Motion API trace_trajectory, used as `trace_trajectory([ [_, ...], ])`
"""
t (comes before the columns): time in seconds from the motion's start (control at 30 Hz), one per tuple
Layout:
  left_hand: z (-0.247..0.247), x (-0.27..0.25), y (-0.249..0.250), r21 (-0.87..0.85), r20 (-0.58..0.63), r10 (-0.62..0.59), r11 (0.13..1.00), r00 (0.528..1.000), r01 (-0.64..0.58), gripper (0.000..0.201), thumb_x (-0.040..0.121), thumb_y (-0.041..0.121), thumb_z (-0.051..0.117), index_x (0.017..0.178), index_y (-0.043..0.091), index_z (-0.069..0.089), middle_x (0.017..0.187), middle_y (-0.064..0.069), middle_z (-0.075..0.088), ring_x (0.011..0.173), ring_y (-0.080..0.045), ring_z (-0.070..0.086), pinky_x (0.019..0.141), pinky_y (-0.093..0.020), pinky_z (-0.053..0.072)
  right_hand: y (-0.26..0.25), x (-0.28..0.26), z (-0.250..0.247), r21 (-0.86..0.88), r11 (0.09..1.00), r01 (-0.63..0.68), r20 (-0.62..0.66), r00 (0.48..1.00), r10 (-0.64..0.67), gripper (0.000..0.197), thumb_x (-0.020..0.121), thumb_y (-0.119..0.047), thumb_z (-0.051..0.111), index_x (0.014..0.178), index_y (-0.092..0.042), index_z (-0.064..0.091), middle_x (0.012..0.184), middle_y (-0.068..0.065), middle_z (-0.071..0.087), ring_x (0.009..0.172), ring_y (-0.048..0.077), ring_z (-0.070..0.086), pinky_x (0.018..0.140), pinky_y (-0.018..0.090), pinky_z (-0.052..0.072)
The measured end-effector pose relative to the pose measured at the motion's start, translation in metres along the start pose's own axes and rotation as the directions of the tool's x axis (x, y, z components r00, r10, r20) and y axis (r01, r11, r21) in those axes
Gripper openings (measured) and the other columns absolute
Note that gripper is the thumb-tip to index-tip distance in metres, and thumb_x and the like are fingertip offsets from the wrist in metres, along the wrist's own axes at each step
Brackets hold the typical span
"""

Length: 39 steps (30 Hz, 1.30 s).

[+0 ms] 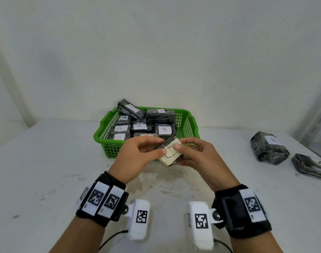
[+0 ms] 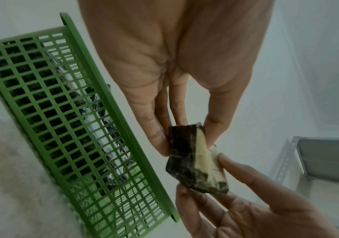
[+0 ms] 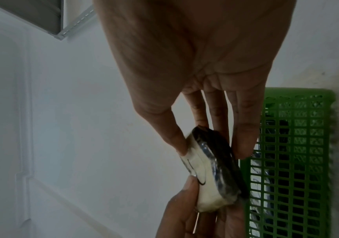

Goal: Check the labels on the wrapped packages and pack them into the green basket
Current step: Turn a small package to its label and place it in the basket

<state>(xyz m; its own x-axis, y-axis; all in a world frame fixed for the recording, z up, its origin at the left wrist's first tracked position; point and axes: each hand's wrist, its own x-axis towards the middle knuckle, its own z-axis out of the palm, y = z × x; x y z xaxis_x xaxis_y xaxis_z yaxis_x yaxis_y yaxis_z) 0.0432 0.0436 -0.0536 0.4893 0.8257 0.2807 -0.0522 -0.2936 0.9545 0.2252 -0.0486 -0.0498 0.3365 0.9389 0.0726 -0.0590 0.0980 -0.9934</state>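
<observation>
Fingers [image 1: 163,151] of both hands pinch the small black wrapped package [image 1: 171,154]; its white label should be turned up and read.

white table [image 1: 46,161] bears green basket [image 1: 189,125], two packages [image 1: 269,148].
</observation>
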Motion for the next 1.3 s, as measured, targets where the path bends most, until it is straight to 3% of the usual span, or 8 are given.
trace_trajectory([
  [0.2, 0.002, 0.009, 0.000, 0.015, 0.029, -0.049, 0.999, 0.998, 0.049, 0.021, 0.083, 0.004, 0.075, 0.100, 0.017, 0.078, 0.097, -0.002, 0.079, 0.091, -0.019, 0.076, 0.083, -0.035, 0.061, -0.007, 0.002, -0.002, -0.044, 0.999, 0.014, 0.032, 0.999, -0.013, 0.023, 0.096, -0.017, 0.073, 0.118, -0.019, 0.077, 0.102, 0.016, 0.081, 0.093, 0.044, 0.076, 0.088, 0.048, 0.064],
  [0.53, 0.003, 0.049, 0.018, 0.168, 0.094, -0.144, 0.978, 0.985, 0.126, 0.022, 0.090, 0.020, 0.072, 0.110, 0.012, 0.076, 0.102, -0.003, 0.077, 0.095, -0.014, 0.074, 0.076, -0.023, 0.061, -0.016, 0.037, -0.004, -0.083, 0.996, -0.038, -0.077, 0.997, 0.032, 0.017, 0.092, -0.011, 0.078, 0.108, -0.009, 0.075, 0.099, 0.019, 0.080, 0.079, 0.032, 0.079, 0.075, 0.039, 0.066],
  [0.67, -0.011, 0.071, 0.023, 0.395, -0.072, -0.070, 0.914, 0.995, 0.093, 0.016, 0.091, 0.041, 0.067, 0.101, 0.031, 0.075, 0.097, 0.017, 0.072, 0.089, -0.001, 0.066, 0.077, -0.019, 0.050, -0.011, 0.061, -0.004, -0.101, 0.994, -0.043, -0.182, 0.983, 0.024, 0.014, 0.089, -0.009, 0.080, 0.101, -0.010, 0.072, 0.107, 0.018, 0.078, 0.090, 0.031, 0.079, 0.074, 0.037, 0.066],
  [0.83, -0.040, 0.100, 0.020, 0.460, -0.322, -0.077, 0.859, 0.944, 0.227, 0.011, 0.088, 0.029, 0.067, 0.094, 0.027, 0.077, 0.093, 0.010, 0.071, 0.092, -0.011, 0.063, 0.083, -0.023, 0.043, -0.016, 0.084, 0.001, -0.225, 0.970, -0.093, -0.203, 0.978, 0.047, 0.015, 0.087, -0.010, 0.082, 0.094, -0.012, 0.068, 0.109, 0.013, 0.070, 0.095, 0.033, 0.076, 0.077, 0.043, 0.067],
  [1.03, -0.068, 0.122, 0.010, 0.577, -0.455, -0.158, 0.698, 0.876, 0.425, 0.017, 0.083, 0.028, 0.062, 0.093, 0.025, 0.075, 0.108, -0.005, 0.074, 0.105, -0.030, 0.065, 0.096, -0.036, 0.052, -0.009, 0.121, 0.004, -0.668, 0.714, -0.211, -0.196, 0.975, 0.104, 0.024, 0.083, -0.020, 0.077, 0.088, 0.003, 0.075, 0.088, 0.014, 0.073, 0.085, 0.029, 0.073, 0.075, 0.039, 0.063],
  [1.13, -0.077, 0.130, 0.000, 0.657, -0.486, -0.211, 0.552, 0.848, 0.513, 0.044, 0.084, 0.032, 0.061, 0.126, 0.022, 0.064, 0.134, -0.013, 0.059, 0.121, -0.034, 0.055, 0.106, -0.038, 0.044, -0.009, 0.132, 0.007, -0.769, 0.592, -0.241, -0.173, 0.970, 0.171, 0.021, 0.084, -0.022, 0.077, 0.087, -0.003, 0.069, 0.083, 0.011, 0.067, 0.081, 0.027, 0.068, 0.060, 0.028, 0.053],
  [1.23, -0.084, 0.133, -0.008, 0.612, -0.514, -0.283, 0.541, 0.810, 0.577, 0.055, 0.083, 0.028, 0.062, 0.132, 0.006, 0.054, 0.134, -0.021, 0.053, 0.116, -0.038, 0.057, 0.092, -0.036, 0.049, -0.010, 0.138, 0.011, -0.847, 0.466, -0.254, -0.167, 0.961, 0.220, 0.016, 0.086, -0.018, 0.077, 0.085, -0.005, 0.067, 0.095, 0.015, 0.074, 0.085, 0.027, 0.069, 0.074, 0.034, 0.060],
  [1.3, -0.088, 0.132, -0.012, 0.613, -0.509, -0.309, 0.525, 0.803, 0.590, 0.036, 0.085, 0.023, 0.061, 0.112, -0.001, 0.058, 0.116, -0.021, 0.061, 0.100, -0.037, 0.060, 0.073, -0.032, 0.046, -0.009, 0.139, 0.015, -0.880, 0.404, -0.250, -0.160, 0.956, 0.245, 0.020, 0.086, -0.019, 0.080, 0.077, -0.009, 0.065, 0.095, 0.012, 0.072, 0.085, 0.026, 0.067, 0.067, 0.030, 0.056],
])
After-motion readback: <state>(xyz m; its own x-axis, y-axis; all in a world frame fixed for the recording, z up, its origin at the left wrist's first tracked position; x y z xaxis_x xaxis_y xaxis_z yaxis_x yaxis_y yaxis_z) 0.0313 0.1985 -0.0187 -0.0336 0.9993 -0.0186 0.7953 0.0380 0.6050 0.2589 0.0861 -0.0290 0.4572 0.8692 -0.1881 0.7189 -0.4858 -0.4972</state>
